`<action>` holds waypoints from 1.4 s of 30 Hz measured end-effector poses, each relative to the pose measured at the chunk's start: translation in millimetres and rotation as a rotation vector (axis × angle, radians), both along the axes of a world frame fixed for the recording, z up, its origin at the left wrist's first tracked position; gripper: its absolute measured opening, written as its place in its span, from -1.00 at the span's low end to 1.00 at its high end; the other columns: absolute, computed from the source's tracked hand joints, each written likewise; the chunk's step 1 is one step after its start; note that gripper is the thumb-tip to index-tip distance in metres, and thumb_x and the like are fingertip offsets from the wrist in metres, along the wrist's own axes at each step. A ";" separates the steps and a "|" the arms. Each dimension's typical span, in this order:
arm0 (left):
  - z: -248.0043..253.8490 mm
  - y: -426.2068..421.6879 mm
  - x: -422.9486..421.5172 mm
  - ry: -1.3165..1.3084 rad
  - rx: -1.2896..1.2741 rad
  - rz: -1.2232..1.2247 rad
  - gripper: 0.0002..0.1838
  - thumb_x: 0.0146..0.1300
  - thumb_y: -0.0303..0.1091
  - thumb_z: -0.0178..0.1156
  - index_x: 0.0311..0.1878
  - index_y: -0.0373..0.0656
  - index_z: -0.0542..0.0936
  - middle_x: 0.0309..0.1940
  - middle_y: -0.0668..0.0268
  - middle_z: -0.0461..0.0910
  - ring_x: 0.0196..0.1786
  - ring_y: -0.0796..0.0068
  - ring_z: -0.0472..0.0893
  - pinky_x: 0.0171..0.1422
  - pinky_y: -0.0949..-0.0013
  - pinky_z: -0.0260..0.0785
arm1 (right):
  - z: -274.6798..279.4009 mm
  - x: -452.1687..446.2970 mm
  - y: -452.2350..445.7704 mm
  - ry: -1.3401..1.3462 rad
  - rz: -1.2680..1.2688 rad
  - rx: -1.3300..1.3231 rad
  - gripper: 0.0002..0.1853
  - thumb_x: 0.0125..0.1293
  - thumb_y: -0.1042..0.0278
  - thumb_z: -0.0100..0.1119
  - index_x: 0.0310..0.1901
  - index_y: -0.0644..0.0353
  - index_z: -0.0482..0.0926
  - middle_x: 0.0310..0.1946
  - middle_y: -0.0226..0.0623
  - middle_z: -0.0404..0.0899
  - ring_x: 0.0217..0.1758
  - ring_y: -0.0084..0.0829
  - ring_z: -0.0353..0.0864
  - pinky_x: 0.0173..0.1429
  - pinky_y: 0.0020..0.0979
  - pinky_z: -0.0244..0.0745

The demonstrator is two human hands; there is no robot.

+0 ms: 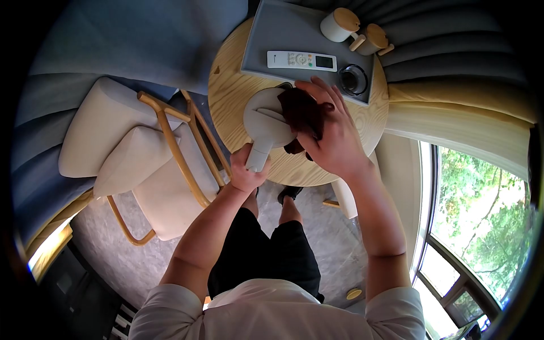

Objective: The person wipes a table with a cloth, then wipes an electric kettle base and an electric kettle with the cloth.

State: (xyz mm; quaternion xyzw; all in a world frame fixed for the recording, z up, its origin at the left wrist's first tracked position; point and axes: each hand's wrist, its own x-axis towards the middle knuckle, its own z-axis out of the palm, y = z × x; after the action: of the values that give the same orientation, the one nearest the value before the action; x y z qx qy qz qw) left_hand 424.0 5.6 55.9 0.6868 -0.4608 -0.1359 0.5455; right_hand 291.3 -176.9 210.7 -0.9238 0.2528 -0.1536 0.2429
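White handheld device: tilted, round-headed | dark-red cloth: bunched, beside its head

Holds a white round-headed device by its handle in the left grip, over the round wooden tabletop, and curves the right grip around a dark red, cloth-like bundle overlapping the device's head. Shows beyond a grey tray bearing a white remote and a dark round dish, with two lidded mugs near its far right corner.
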 end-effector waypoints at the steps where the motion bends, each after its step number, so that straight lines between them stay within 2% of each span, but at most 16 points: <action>1: -2.1 -0.4 0.5 -0.035 -0.006 -0.003 -0.85 0.13 -0.48 0.40 -0.27 -0.27 0.62 -0.49 0.08 0.61 -0.51 -0.04 0.67 -0.41 0.14 0.53 | 1.4 -2.3 1.4 0.010 -0.001 -0.002 -0.80 0.23 0.26 0.47 -0.11 0.01 0.84 0.52 -0.34 0.44 0.67 -0.06 0.30 0.70 0.17 0.22; 5: -3.1 -0.1 4.5 -0.182 -0.009 -0.035 -0.86 0.13 -0.49 0.40 -0.29 -0.26 0.62 -0.51 0.09 0.60 -0.52 -0.03 0.67 -0.42 0.15 0.52 | -4.8 -8.7 4.3 -0.009 -0.012 0.010 -0.81 0.25 0.24 0.47 -0.11 -0.02 0.83 0.52 -0.33 0.44 0.68 -0.04 0.30 0.71 0.17 0.21; 11: -1.1 -1.2 5.9 -0.138 -0.017 -0.036 -0.85 0.11 -0.49 0.42 -0.30 -0.25 0.62 -0.51 0.08 0.61 -0.50 -0.03 0.68 -0.40 0.15 0.54 | -8.1 -5.8 10.4 -0.039 -0.062 0.016 -0.80 0.28 0.18 0.47 -0.09 -0.07 0.84 0.54 -0.33 0.42 0.67 0.00 0.29 0.71 0.17 0.20; 14: 2.7 -3.2 4.6 0.037 -0.035 -0.026 -0.85 0.11 -0.49 0.42 -0.31 -0.25 0.61 -0.52 0.08 0.62 -0.50 -0.03 0.68 -0.39 0.15 0.54 | -12.1 2.7 9.5 -0.037 -0.053 0.035 -0.78 0.30 0.15 0.46 -0.06 -0.08 0.85 0.56 -0.32 0.39 0.68 0.02 0.26 0.71 0.16 0.18; 16: 6.5 -4.5 5.0 0.039 -0.031 -0.033 -0.85 0.12 -0.49 0.42 -0.31 -0.25 0.61 -0.52 0.08 0.62 -0.50 -0.03 0.68 -0.39 0.15 0.54 | -15.4 9.0 5.5 -0.020 -0.025 0.048 -0.77 0.31 0.13 0.45 -0.05 -0.08 0.86 0.56 -0.30 0.38 0.70 0.02 0.22 0.71 0.16 0.17; 19: 8.6 -4.5 6.4 0.042 -0.013 -0.052 -0.84 0.11 -0.49 0.42 -0.32 -0.25 0.60 -0.52 0.08 0.62 -0.50 -0.02 0.68 -0.39 0.15 0.53 | -8.5 25.7 5.4 -0.085 -0.015 0.069 -0.80 0.27 0.34 0.39 -0.10 0.14 0.83 0.50 -0.13 0.41 0.59 0.11 0.31 0.67 0.05 0.22; 22: 7.9 -4.0 6.5 0.044 -0.009 -0.053 -0.84 0.10 -0.50 0.43 -0.33 -0.24 0.59 -0.50 0.09 0.63 -0.49 -0.02 0.69 -0.39 0.16 0.53 | -6.4 39.2 7.9 -0.106 -0.029 0.078 -0.78 0.26 0.31 0.41 -0.07 0.08 0.84 0.39 -0.18 0.44 0.46 0.03 0.39 0.61 0.02 0.25; 25: 5.8 -1.5 6.8 0.043 0.014 -0.071 -0.84 0.09 -0.51 0.43 -0.31 -0.23 0.61 -0.47 0.08 0.65 -0.45 -0.03 0.70 -0.36 0.15 0.54 | -5.6 49.1 15.1 -0.020 -0.076 0.075 -0.71 0.26 0.10 0.48 -0.08 0.06 0.85 0.27 -0.23 0.49 0.38 -0.09 0.43 0.59 0.03 0.25; 29: 9.4 -3.9 7.7 0.022 -0.037 -0.067 -0.82 0.09 -0.50 0.45 -0.23 -0.21 0.68 -0.40 0.09 0.69 -0.37 -0.07 0.72 -0.28 0.13 0.58 | -7.2 56.8 30.2 -0.017 0.001 -0.109 -0.73 0.26 0.28 0.42 -0.05 0.20 0.80 0.21 -0.21 0.53 0.32 -0.06 0.48 0.46 -0.04 0.39; 31: 10.4 -5.6 11.6 -0.014 -0.098 -0.122 -0.54 0.13 -0.40 0.50 0.10 -0.25 0.61 0.02 0.03 0.63 0.06 -0.05 0.63 0.14 0.11 0.47 | -16.7 57.9 41.8 -0.028 0.029 -0.209 -0.71 0.21 0.44 0.38 -0.02 0.26 0.78 0.17 -0.23 0.55 0.27 -0.06 0.54 0.39 -0.06 0.47; 32: 10.3 -6.5 13.8 -0.032 -0.129 -0.149 -0.40 0.15 -0.35 0.53 0.26 -0.27 0.58 0.23 0.00 0.59 0.28 -0.04 0.59 0.36 0.09 0.42 | -19.7 61.5 48.6 -0.087 -0.033 -0.134 -0.64 0.23 0.48 0.28 0.06 0.38 0.75 0.21 -0.20 0.58 0.30 -0.06 0.59 0.42 -0.08 0.51; 35: 3.9 -6.8 11.5 0.010 -0.143 -0.182 -0.11 0.19 -0.29 0.56 0.57 -0.30 0.40 0.59 0.03 0.39 0.64 0.05 0.36 0.70 0.09 0.16 | -17.7 55.7 54.7 -0.060 0.071 -0.214 -0.51 0.28 0.41 0.24 0.24 0.36 0.71 0.38 -0.18 0.58 0.49 -0.11 0.53 0.58 -0.09 0.42; 37: -5.1 -4.2 6.4 0.074 -0.120 -0.177 -0.14 0.20 -0.32 0.53 0.56 -0.29 0.41 0.57 0.05 0.41 0.62 0.08 0.37 0.69 0.09 0.16 | -17.7 49.3 53.3 0.031 0.117 -0.254 -0.44 0.30 0.31 0.27 0.34 0.27 0.67 0.48 -0.18 0.53 0.59 -0.15 0.46 0.64 -0.08 0.36; 38: -7.0 -1.5 4.5 0.107 -0.104 -0.170 -0.24 0.21 -0.34 0.51 0.48 -0.27 0.50 0.47 0.04 0.52 0.53 0.07 0.47 0.62 0.09 0.27 | -17.3 45.4 52.0 0.077 0.139 -0.274 -0.40 0.31 0.26 0.28 0.39 0.23 0.65 0.53 -0.18 0.50 0.64 -0.17 0.42 0.67 -0.08 0.33; 40: -11.2 3.7 4.0 0.042 -0.074 -0.145 -0.46 0.17 -0.38 0.49 0.24 -0.24 0.62 0.15 0.04 0.65 0.21 0.01 0.64 0.31 0.10 0.45 | -10.7 39.5 46.6 0.078 0.114 -0.217 -0.37 0.29 0.15 0.33 0.40 0.16 0.66 0.55 -0.19 0.49 0.65 -0.18 0.42 0.69 -0.06 0.30; 42: -9.1 4.5 6.4 -0.158 -0.048 -0.106 -0.71 0.11 -0.41 0.49 -0.10 -0.22 0.69 -0.29 0.05 0.72 -0.27 -0.10 0.75 -0.16 0.10 0.62 | -11.4 35.1 38.9 0.038 0.070 -0.216 -0.34 0.23 0.08 0.45 0.37 0.11 0.69 0.50 -0.22 0.54 0.61 -0.12 0.47 0.67 0.00 0.34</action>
State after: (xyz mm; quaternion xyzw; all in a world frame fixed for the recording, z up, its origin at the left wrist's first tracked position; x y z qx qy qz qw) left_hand 430.4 10.0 46.8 0.6566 -0.5414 -0.0989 0.5158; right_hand 326.4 -138.0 199.3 -0.9557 0.2067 -0.1537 0.1424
